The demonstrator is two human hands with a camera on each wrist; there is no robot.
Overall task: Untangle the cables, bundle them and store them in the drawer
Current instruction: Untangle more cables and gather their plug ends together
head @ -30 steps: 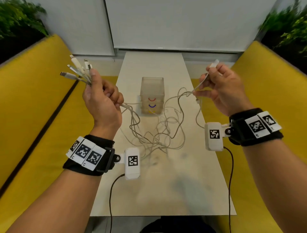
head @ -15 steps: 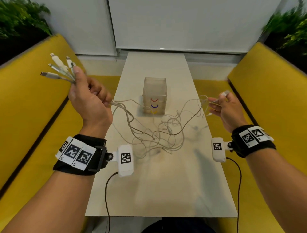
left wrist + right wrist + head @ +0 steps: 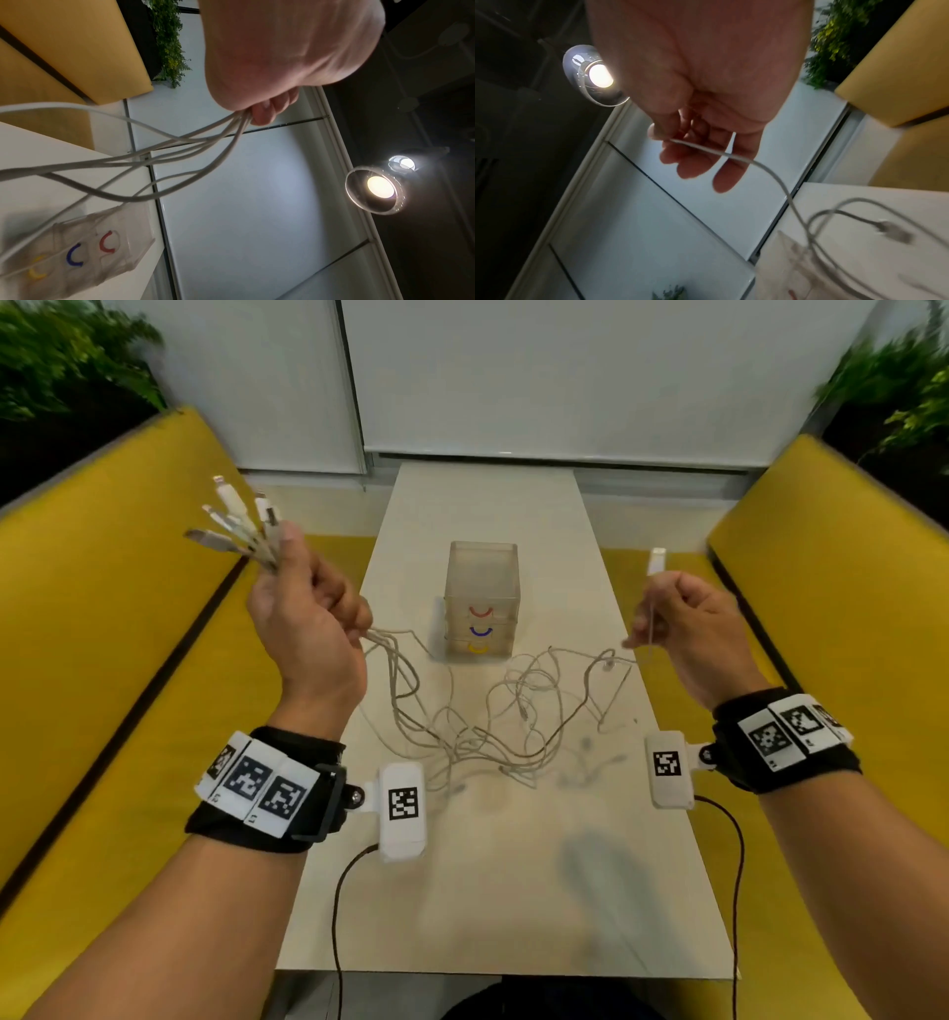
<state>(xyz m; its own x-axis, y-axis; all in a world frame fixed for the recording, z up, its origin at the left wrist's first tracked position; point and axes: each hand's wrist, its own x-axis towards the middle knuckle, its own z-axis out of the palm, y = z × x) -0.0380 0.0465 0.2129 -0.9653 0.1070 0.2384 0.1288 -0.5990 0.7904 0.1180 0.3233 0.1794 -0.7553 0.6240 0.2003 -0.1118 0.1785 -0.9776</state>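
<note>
Holding a bunch of white cable ends up at the upper left of the frame, the left hand (image 3: 308,629) has its fingers (image 3: 262,113) curled tightly around them, the plugs (image 3: 231,521) fanning out above the fist. From under that fist the cables (image 3: 462,721) trail down into a loose tangle lying on the pale tabletop (image 3: 493,891) at the centre of the frame. At the right of the frame the right hand (image 3: 693,629) is raised just as high, its thumb and fingers (image 3: 664,130) pinching a single cable (image 3: 757,164) whose white plug (image 3: 656,561) stands upright above the knuckles. Behind the tangle, at the centre, a small clear drawer unit (image 3: 481,600) stands on the tabletop, with red, blue and yellow handles, all three drawers closed. Yellow benches (image 3: 102,660) run along both sides.
</note>
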